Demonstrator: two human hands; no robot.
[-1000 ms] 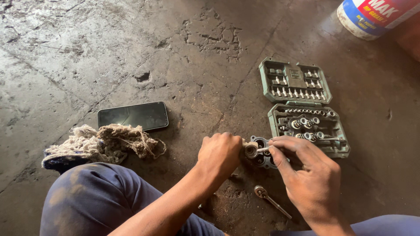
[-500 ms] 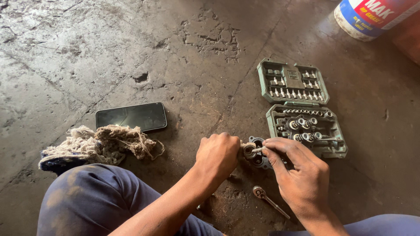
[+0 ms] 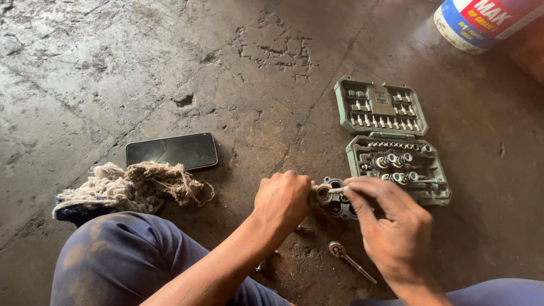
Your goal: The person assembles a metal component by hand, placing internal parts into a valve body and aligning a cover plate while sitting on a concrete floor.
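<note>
I am watching my left hand [image 3: 281,198] curling into a closed fist, its fingers [image 3: 286,180] wrapped together around the near edge of a round metal part [image 3: 334,199] that is lying on the concrete floor [image 3: 113,68] just in front of the green socket case [image 3: 396,167]. My right hand [image 3: 394,226] is reaching in from the other side, with thumb and forefinger [image 3: 362,187] pinched shut on a thin silver bit [image 3: 335,191] whose tip is touching the top of the metal part; the remaining fingers are folding loosely under the palm. I am counting one metal part, one socket case lying open in two halves, one ratchet handle [image 3: 351,262] lying on the floor near the case and just below the right hand, one dark phone [image 3: 171,152] lying face up well to the left of the case, one frayed rag [image 3: 133,187] touching the phone's lower edge, and one white, blue and red bucket [image 3: 481,22] standing well beyond the case at the top corner. A knee in blue trousers [image 3: 124,260] is showing below the rag. Compared with half a second ago, both hands are staying clamped in the same positions at the metal part, and the ratchet handle, phone and rag are lying where they were.
</note>
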